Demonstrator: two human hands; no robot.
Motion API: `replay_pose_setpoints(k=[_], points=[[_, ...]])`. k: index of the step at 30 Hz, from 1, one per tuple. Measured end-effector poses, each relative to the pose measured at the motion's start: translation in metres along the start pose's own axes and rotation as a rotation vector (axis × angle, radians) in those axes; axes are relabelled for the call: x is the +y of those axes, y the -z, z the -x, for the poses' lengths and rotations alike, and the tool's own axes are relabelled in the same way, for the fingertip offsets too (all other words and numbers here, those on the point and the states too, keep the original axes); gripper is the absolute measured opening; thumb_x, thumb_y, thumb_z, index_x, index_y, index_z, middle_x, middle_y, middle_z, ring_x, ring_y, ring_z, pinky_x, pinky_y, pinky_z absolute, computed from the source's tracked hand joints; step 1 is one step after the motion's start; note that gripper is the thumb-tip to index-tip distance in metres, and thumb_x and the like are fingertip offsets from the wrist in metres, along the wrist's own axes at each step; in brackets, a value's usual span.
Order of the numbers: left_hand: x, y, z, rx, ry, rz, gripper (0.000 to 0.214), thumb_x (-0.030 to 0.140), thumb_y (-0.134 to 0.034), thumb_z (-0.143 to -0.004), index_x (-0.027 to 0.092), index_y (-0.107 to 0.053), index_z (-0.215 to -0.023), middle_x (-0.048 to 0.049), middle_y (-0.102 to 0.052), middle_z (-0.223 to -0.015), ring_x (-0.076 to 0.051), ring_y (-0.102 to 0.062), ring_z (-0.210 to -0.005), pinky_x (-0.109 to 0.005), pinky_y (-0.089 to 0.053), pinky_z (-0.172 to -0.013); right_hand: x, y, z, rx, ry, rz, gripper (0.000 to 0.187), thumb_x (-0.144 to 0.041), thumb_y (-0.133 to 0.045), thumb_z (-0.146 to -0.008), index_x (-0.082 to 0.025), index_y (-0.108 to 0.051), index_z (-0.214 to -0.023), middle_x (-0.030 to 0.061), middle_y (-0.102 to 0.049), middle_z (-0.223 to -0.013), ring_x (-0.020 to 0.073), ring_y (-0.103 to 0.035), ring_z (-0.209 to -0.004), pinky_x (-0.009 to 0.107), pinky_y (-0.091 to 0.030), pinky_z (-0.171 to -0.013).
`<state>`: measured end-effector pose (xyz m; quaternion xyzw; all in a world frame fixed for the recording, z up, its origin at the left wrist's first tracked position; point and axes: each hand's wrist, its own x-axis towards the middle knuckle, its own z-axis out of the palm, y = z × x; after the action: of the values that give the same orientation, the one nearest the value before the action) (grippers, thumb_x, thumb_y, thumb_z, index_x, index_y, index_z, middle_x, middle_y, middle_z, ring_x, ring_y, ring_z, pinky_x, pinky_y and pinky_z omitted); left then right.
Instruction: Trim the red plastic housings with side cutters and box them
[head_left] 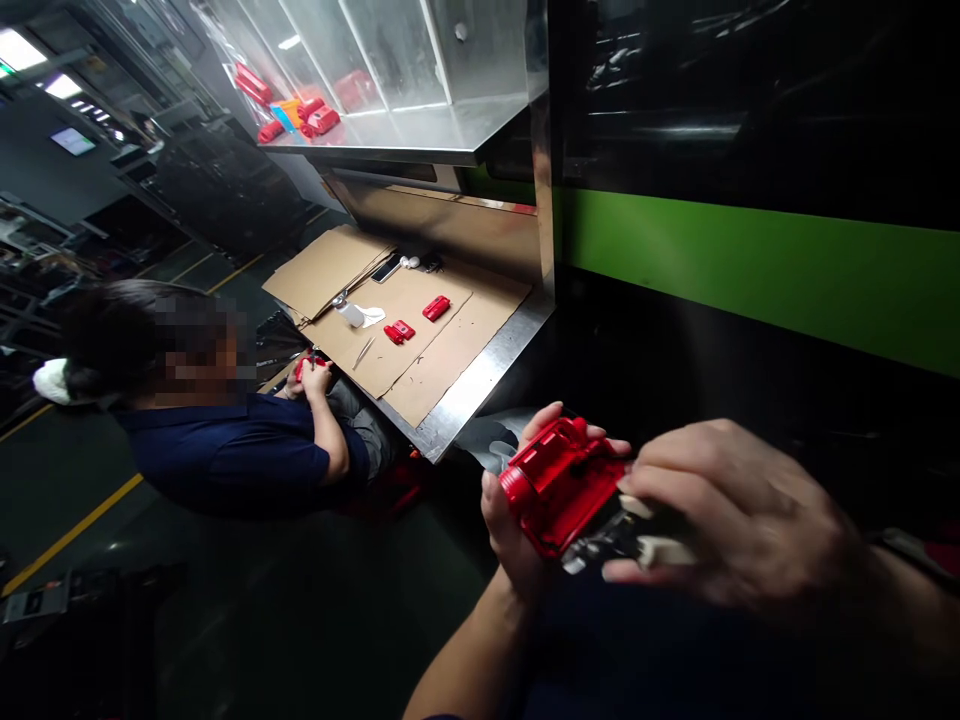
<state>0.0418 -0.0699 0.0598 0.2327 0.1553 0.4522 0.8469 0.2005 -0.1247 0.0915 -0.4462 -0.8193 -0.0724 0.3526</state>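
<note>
My left hand [516,530] is wrapped round a hollow red plastic housing [559,485], its open side facing up and a ribbed round end at the left. My right hand [739,510] is closed on a pair of pliers [626,535] with pale handles and a dark metal head. The pliers are just below the housing's right edge; blur hides whether their jaws touch it. Two similar red plastic parts [400,331] [436,307] lie on the cardboard-covered table [480,385] ahead of my hands.
At the left sits a co-worker [232,450], with a red part [309,370] in hand. A white bottle [348,311] and a phone [387,268] are on the table. Above it, a metal shelf [420,130] bears several red parts. A green-striped machine [720,260] stands at the right.
</note>
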Motion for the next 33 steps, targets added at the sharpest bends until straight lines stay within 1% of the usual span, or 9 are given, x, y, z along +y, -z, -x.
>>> replay_pose_setpoints(k=[4, 7, 12, 15, 19, 21, 23, 29, 33], points=[[-0.007, 0.001, -0.002, 0.021, -0.174, -0.199, 0.069, 0.068, -0.058, -0.083, 0.024, -0.052, -0.135, -0.0111, -0.058, -0.126, -0.037, -0.054, -0.12, -0.057, -0.037, -0.112, -0.023, -0.025, 0.01, 0.134, -0.363, -0.46, 0.035, -0.031, -0.075, -0.081, -0.018, -0.048, -0.098, 0.0077, -0.063, -0.099, 0.0161, -0.063, -0.084, 0.026, -0.056, -0.071], [-0.013, 0.005, -0.002, -0.031, -0.232, -0.293, 0.072, 0.068, -0.055, -0.084, 0.022, -0.046, -0.139, -0.0144, -0.056, -0.133, -0.037, -0.052, -0.122, -0.057, -0.035, -0.113, -0.033, -0.035, 0.008, 0.095, -0.487, -0.673, 0.024, -0.006, -0.061, -0.08, -0.021, -0.049, -0.094, 0.0004, -0.064, -0.088, 0.01, -0.061, -0.07, 0.02, -0.052, -0.063], [-0.018, 0.007, -0.007, -0.104, -0.229, -0.371, 0.07, 0.064, -0.055, -0.085, 0.021, -0.044, -0.139, -0.0164, -0.055, -0.135, -0.038, -0.051, -0.124, -0.056, -0.038, -0.11, -0.035, -0.039, 0.009, 0.015, -0.628, -0.874, 0.016, -0.009, -0.056, -0.084, -0.022, -0.047, -0.087, -0.0043, -0.054, -0.073, 0.0078, -0.051, -0.058, 0.018, -0.044, -0.052], [-0.023, 0.01, -0.005, -0.117, -0.249, -0.37, 0.064, 0.054, -0.058, -0.083, 0.019, -0.048, -0.136, -0.0166, -0.059, -0.129, -0.037, -0.054, -0.12, -0.056, -0.04, -0.107, -0.035, -0.049, 0.01, 0.118, -0.772, -0.765, 0.013, -0.016, -0.056, -0.089, -0.023, -0.045, -0.085, -0.004, -0.055, -0.072, 0.0094, -0.054, -0.061, 0.02, -0.046, -0.055], [-0.023, 0.017, 0.004, -0.165, -0.356, -0.46, 0.064, 0.056, -0.061, -0.08, 0.017, -0.055, -0.131, -0.0183, -0.061, -0.123, -0.041, -0.056, -0.117, -0.059, -0.041, -0.105, -0.013, -0.047, 0.012, 0.636, -0.972, -0.21, 0.018, -0.022, -0.066, -0.085, -0.021, -0.049, -0.081, -0.0013, -0.053, -0.078, 0.0104, -0.055, -0.064, 0.024, -0.048, -0.058], [-0.017, 0.019, 0.003, -0.137, -0.339, -0.4, 0.061, 0.054, -0.061, -0.08, 0.017, -0.057, -0.128, -0.0179, -0.063, -0.122, -0.04, -0.058, -0.115, -0.058, -0.043, -0.104, 0.007, -0.036, 0.019, 0.914, -0.91, -0.003, 0.025, -0.022, -0.074, -0.078, -0.021, -0.048, -0.078, -0.0007, -0.05, -0.078, 0.0116, -0.055, -0.062, 0.029, -0.047, -0.057], [-0.008, 0.02, -0.004, -0.018, -0.302, -0.21, 0.057, 0.052, -0.054, -0.082, 0.018, -0.058, -0.127, -0.0164, -0.064, -0.12, -0.037, -0.06, -0.113, -0.054, -0.047, -0.101, 0.03, -0.027, 0.034, 0.999, -0.791, 0.138, 0.034, -0.021, -0.076, -0.071, -0.023, -0.045, -0.085, -0.0006, -0.051, -0.078, 0.0154, -0.058, -0.062, 0.033, -0.047, -0.058], [0.005, 0.019, -0.021, 0.126, -0.293, 0.128, 0.067, 0.069, -0.041, -0.087, 0.018, -0.061, -0.126, -0.0141, -0.066, -0.12, -0.036, -0.059, -0.119, -0.055, -0.047, -0.106, 0.102, -0.032, 0.082, 0.359, -1.127, 0.34, 0.028, -0.037, -0.073, -0.076, -0.022, -0.055, -0.091, 0.0207, -0.058, -0.133, 0.0386, -0.062, -0.112, 0.049, -0.05, -0.085], [-0.001, 0.023, -0.019, 0.125, -0.32, 0.18, 0.072, 0.077, -0.041, -0.086, 0.021, -0.064, -0.125, -0.0104, -0.068, -0.122, -0.034, -0.06, -0.121, -0.053, -0.048, -0.107, 0.101, -0.035, 0.093, 0.247, -1.251, 0.215, 0.038, -0.057, -0.064, -0.083, -0.022, -0.055, -0.096, 0.0186, -0.071, -0.099, 0.0407, -0.064, -0.106, 0.054, -0.048, -0.087]])
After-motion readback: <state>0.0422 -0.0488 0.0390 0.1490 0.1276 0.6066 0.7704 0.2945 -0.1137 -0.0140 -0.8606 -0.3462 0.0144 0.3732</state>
